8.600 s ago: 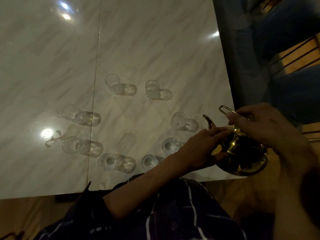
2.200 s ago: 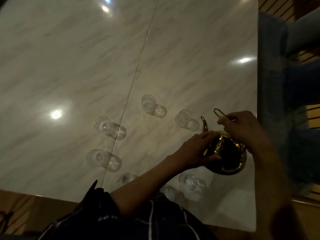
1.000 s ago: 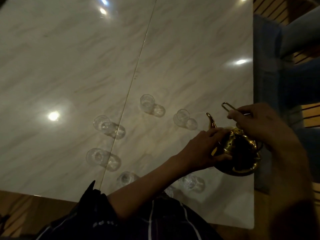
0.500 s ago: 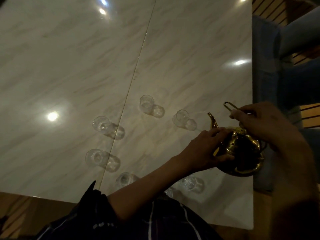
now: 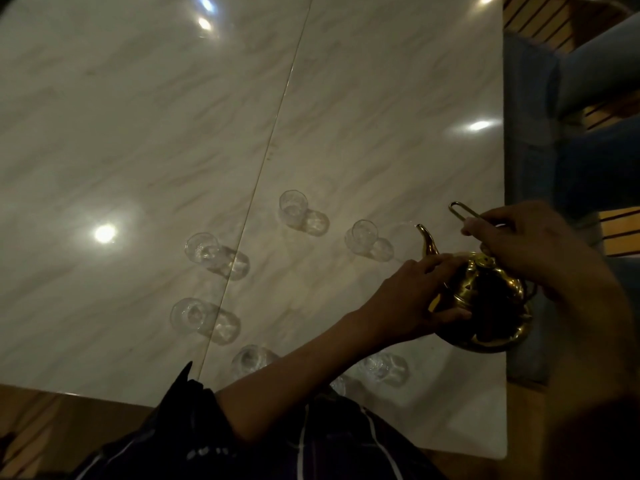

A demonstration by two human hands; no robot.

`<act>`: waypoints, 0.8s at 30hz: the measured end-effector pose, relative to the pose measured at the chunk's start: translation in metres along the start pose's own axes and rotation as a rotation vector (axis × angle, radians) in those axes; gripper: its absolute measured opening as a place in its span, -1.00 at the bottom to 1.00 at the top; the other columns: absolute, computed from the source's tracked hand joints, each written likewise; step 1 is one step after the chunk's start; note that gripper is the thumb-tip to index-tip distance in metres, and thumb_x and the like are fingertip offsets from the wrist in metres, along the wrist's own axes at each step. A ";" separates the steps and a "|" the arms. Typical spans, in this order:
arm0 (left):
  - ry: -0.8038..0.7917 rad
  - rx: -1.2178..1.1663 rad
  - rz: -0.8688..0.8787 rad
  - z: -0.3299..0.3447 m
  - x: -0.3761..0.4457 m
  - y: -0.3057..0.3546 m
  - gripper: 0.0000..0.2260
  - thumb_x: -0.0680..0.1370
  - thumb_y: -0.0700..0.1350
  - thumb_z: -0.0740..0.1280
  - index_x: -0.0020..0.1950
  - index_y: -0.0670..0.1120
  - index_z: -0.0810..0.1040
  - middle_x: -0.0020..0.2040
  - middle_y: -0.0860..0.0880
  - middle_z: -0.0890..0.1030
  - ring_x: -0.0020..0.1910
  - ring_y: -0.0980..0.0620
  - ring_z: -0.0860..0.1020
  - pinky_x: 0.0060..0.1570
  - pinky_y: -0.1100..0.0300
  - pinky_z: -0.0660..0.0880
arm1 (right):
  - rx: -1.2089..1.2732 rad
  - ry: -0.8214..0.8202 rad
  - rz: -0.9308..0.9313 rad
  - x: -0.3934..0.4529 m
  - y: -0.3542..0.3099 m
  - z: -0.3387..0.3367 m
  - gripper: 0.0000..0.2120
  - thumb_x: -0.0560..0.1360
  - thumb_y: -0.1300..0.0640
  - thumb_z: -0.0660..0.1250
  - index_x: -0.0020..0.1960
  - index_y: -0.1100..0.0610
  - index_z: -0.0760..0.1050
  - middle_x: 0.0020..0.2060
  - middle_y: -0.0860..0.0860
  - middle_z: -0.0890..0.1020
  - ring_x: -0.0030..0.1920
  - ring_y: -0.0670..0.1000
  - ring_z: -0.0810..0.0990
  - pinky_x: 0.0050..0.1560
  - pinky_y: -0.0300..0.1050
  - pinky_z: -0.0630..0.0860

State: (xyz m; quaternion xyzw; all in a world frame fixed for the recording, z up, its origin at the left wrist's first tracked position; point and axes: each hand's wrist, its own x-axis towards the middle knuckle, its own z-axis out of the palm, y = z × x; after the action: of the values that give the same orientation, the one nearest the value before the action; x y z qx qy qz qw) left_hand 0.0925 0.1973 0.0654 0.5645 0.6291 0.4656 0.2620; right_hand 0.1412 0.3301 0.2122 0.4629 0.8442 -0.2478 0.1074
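A shiny golden teapot [image 5: 485, 306] hangs tilted over the right part of the marble table [image 5: 138, 133]. My right hand [image 5: 526, 244] grips its wire handle from above. My left hand [image 5: 412, 299] holds its lid and side, fingers on top and thumb below. The spout points left at a small clear glass [image 5: 362, 235], and a faint thin stream arcs from spout to glass. Several more clear glasses stand in a ring: one at the back [image 5: 293, 207], two on the left [image 5: 202, 247] [image 5: 187, 313], others near my forearm [image 5: 249, 362] [image 5: 381, 367].
A seam [image 5: 270, 150] runs down the tabletop. The table's right edge lies just beside the teapot, with a blue upholstered seat [image 5: 530, 133] beyond it. Wooden floor shows at the lower left. My dark striped clothing fills the bottom.
Over the last second the teapot and both hands have drifted slightly right and stayed tilted toward the same glass. A thin stream now shows at the spout.
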 end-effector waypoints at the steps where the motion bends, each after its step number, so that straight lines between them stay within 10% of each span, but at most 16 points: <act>1: -0.004 -0.007 -0.004 0.001 0.000 0.000 -0.34 0.55 0.10 0.46 0.57 -0.08 0.31 0.49 -0.09 0.42 0.31 -0.08 0.50 0.22 0.03 0.53 | -0.007 0.002 -0.002 0.000 0.000 0.000 -0.68 0.56 -0.04 0.27 0.15 0.14 0.61 -0.30 -0.12 0.52 -0.21 -0.18 0.48 -0.07 -0.06 0.41; 24: 0.011 -0.015 0.012 0.000 -0.001 0.002 -0.35 0.55 0.06 0.47 0.55 -0.12 0.34 0.46 -0.12 0.45 0.27 -0.07 0.52 0.15 0.21 0.41 | 0.012 -0.002 0.000 0.002 0.000 0.000 -0.72 0.55 -0.03 0.29 0.10 0.12 0.63 -0.29 -0.10 0.54 -0.22 -0.17 0.49 -0.16 -0.10 0.43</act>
State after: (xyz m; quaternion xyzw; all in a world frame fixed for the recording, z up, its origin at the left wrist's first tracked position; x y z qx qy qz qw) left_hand 0.0942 0.1963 0.0671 0.5639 0.6236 0.4750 0.2598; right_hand 0.1404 0.3315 0.2109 0.4635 0.8425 -0.2533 0.1056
